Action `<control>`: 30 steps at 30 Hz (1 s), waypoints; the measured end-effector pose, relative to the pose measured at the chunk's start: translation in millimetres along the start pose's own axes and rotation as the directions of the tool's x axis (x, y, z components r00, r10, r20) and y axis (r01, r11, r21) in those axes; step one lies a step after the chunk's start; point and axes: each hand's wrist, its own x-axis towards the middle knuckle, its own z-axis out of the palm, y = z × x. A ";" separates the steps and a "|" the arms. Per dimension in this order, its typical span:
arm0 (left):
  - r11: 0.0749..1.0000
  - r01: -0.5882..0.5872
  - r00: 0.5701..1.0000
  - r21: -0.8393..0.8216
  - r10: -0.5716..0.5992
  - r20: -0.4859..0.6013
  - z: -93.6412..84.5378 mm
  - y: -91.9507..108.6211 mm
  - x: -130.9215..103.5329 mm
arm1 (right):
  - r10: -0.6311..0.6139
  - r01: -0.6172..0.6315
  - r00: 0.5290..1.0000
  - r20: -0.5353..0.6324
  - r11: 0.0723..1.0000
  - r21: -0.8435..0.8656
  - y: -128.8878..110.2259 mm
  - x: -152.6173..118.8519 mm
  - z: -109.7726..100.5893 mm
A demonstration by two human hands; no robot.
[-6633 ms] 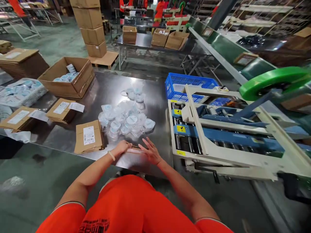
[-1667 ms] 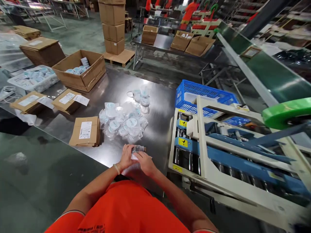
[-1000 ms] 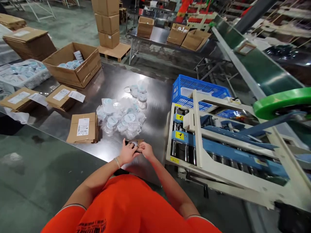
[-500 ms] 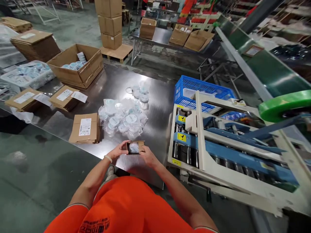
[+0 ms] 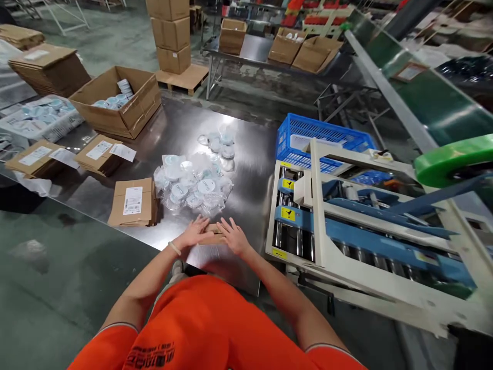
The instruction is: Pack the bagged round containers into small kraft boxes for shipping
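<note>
Head view: both hands lie flat on a small brown carton [image 5: 213,237] at the near edge of the steel worktop [image 5: 250,169], pressing it from above, as one would to keep its flaps down. The left hand [image 5: 195,234] covers its left part, the right hand [image 5: 232,237] its right; the fingers [image 5: 227,225] of both are spread and nearly straight, resting on the cardboard without gripping it. Just beyond lies a heap of bagged round packets [image 5: 194,182], within easy reach. To the left sits a stack of flattened cartons [image 5: 133,202]; to the right stands a roller sealing machine [image 5: 346,226].
</note>
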 end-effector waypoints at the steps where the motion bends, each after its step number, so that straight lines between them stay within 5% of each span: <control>1: 0.981 0.014 0.999 0.192 -0.008 -0.032 8.8 6.4 -1.2 | 0.009 -0.009 1.000 0.002 1.000 -0.012 0.4 -2.3 1.8; 3: 0.874 0.058 0.995 0.482 -0.010 -0.102 28.1 15.2 -3.5 | 0.014 -0.014 1.000 0.005 1.000 -0.011 1.8 -3.7 5.3; 5: 0.792 0.086 0.989 0.605 0.008 -0.151 43.1 16.7 -5.4 | 0.010 -0.010 1.000 -0.011 1.000 0.030 4.1 -2.1 9.9; 14: 0.785 0.001 0.962 0.619 0.168 -0.214 51.3 -11.9 -4.6 | -0.052 0.118 0.982 -0.183 0.921 0.372 10.7 -0.1 46.1; 19: 0.776 -0.046 0.962 0.628 0.205 -0.182 62.1 -7.6 13.4 | 0.182 0.027 0.941 -0.286 0.802 0.597 33.7 -18.7 62.0; 24: 0.786 -0.074 0.963 0.613 0.216 -0.161 79.3 32.1 99.6 | 0.653 -0.356 0.645 -0.398 0.717 0.599 73.3 -65.4 85.1; 26: 0.798 -0.092 0.962 0.595 0.226 -0.154 81.5 56.3 151.2 | 0.669 -0.445 0.608 -0.427 0.733 0.514 78.5 -80.7 97.0; 30: 0.813 -0.218 0.947 0.539 0.309 -0.084 80.6 108.0 258.8 | 0.604 -0.498 0.630 -0.487 0.796 0.343 75.1 -90.7 117.9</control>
